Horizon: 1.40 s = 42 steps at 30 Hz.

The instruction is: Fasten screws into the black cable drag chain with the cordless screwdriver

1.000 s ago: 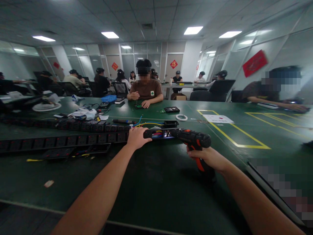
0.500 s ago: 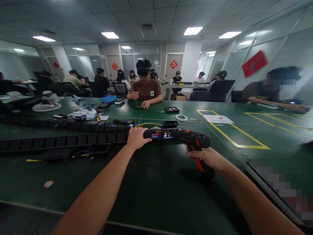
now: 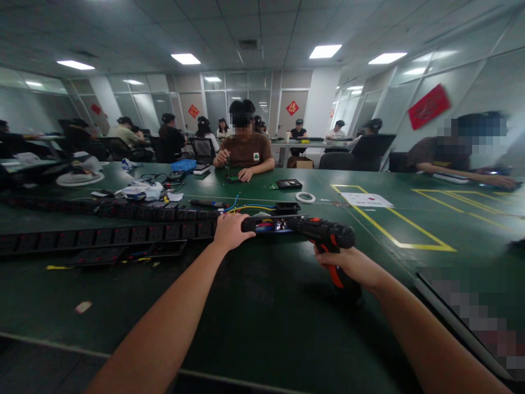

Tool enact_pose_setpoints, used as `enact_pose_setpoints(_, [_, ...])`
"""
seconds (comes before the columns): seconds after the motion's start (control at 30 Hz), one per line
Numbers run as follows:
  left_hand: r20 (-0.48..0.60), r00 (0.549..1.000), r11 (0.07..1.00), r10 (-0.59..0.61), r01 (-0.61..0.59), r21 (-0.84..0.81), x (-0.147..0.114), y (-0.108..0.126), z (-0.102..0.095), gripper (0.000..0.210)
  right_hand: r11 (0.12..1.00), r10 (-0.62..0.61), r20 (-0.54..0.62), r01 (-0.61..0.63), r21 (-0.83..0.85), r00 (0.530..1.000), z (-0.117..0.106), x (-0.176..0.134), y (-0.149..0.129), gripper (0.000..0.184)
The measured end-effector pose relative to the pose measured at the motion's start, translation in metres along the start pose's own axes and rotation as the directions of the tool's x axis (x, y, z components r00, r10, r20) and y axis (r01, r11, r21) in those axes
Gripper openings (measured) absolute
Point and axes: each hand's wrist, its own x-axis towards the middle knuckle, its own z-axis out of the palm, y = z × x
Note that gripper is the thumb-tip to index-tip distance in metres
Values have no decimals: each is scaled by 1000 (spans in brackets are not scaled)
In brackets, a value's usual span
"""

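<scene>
A long black power strip (image 3: 139,233) with a row of sockets lies across the green table, its right end open with coloured wires (image 3: 266,225) showing. My left hand (image 3: 233,232) is closed around the strip near that end. My right hand (image 3: 348,264) grips a black and orange cordless drill (image 3: 328,235) by its handle. The drill's nose points left at the strip's open end; whether the bit touches anything there I cannot make out. Just behind the open end sits a small black housing (image 3: 287,207) with blue and yellow wires leading to it.
A second socket strip (image 3: 135,209) runs behind the first. Black cover plates (image 3: 98,256) lie in front of it. A white ring (image 3: 305,197), a paper sheet (image 3: 366,200) and yellow tape outlines (image 3: 422,247) are farther right. A co-worker (image 3: 246,148) sits opposite with a small tool.
Both of my hands, the drill and the strip keep almost the same place. The whole view has shifted very slightly.
</scene>
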Motion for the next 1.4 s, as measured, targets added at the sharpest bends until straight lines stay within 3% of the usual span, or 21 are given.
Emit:
enact_pose_setpoints(0.33, [-9, 1000, 1000, 8, -8, -1, 0, -1, 1, 58, 999, 33, -42, -32, 38, 999, 2, -1, 1, 34])
enact_pose_setpoints(0.5, [-10, 1000, 1000, 8, -8, -2, 1, -1, 2, 59, 996, 32, -8, -31, 82, 999, 1, 1, 3, 41])
enact_pose_setpoints(0.77, [-15, 1000, 1000, 15, -15, 4, 1, -1, 1, 58, 999, 40, 8, -40, 15, 999, -1, -2, 1, 26])
enact_pose_setpoints(1.17, [-37, 999, 999, 29, -28, 29, 2, -3, 5, 58, 997, 56, 50, -59, 53, 997, -1, 2, 7, 44])
enact_pose_setpoints(1.4, [-37, 999, 999, 29, -28, 17, 1, -3, 5, 58, 998, 24, 25, -25, 59, 999, -1, 1, 5, 34])
